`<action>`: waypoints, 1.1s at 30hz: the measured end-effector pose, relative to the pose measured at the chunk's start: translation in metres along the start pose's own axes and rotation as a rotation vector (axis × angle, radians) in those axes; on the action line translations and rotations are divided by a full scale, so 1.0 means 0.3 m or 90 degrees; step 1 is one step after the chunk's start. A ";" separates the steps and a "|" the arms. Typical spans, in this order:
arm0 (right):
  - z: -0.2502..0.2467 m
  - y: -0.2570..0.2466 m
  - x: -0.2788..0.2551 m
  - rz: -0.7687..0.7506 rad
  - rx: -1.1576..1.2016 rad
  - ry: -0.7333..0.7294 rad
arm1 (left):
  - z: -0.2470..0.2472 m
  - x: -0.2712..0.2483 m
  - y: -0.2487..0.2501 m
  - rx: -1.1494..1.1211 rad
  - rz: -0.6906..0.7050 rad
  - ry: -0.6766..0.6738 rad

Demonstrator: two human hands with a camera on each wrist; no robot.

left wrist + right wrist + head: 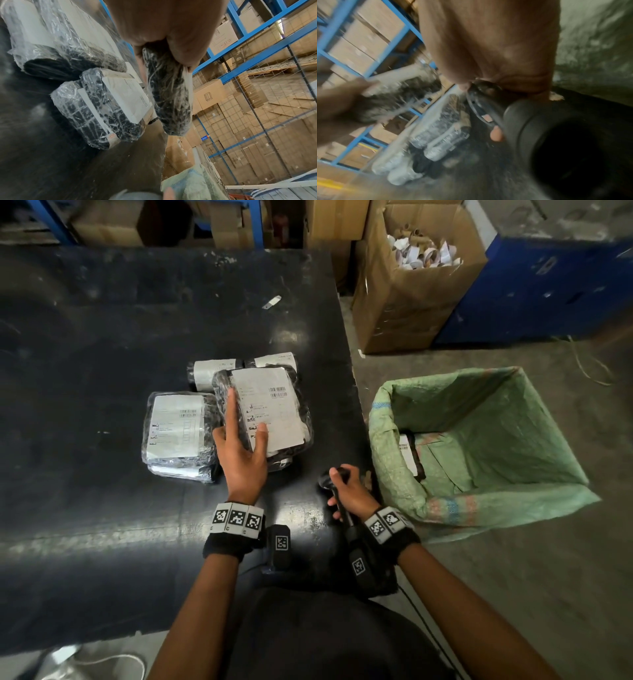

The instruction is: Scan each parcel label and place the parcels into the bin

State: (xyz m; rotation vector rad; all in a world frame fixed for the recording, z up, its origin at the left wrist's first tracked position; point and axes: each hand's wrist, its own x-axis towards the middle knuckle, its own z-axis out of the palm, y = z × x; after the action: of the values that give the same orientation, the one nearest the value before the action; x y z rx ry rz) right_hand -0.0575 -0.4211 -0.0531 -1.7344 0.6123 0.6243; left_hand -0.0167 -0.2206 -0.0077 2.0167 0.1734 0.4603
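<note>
My left hand [244, 440] holds a black plastic-wrapped parcel [270, 409] with a white label, lifted above the pile, thumb on the label and fingers under its left edge. The same parcel [169, 97] hangs from that hand in the left wrist view. More wrapped parcels [178, 433] lie on the black table [102, 337], others [212, 371] behind. My right hand [346, 491] grips a black handheld scanner [329, 477] near the table's right edge; the scanner [481, 108] shows blurred in the right wrist view. A green woven sack bin [479, 446] stands on the floor to the right, one parcel [409, 453] inside.
An open cardboard box [411, 285] of paper scraps stands behind the bin, beside a blue cabinet [548, 285]. Blue racks [240, 44] with stacked cartons fill the background. A small scrap [272, 301] lies on the far table. Concrete floor surrounds the bin.
</note>
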 end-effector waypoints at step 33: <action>-0.741 -0.201 -0.047 -0.471 0.009 0.064 | 0.591 -0.103 0.402 -0.094 0.011 -0.300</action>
State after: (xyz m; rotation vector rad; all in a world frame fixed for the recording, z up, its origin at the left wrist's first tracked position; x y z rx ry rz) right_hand -0.0049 -0.6217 0.0479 -1.8206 0.0122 0.0123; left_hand 0.0157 -0.4333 0.0176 1.9244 -0.1637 -0.0006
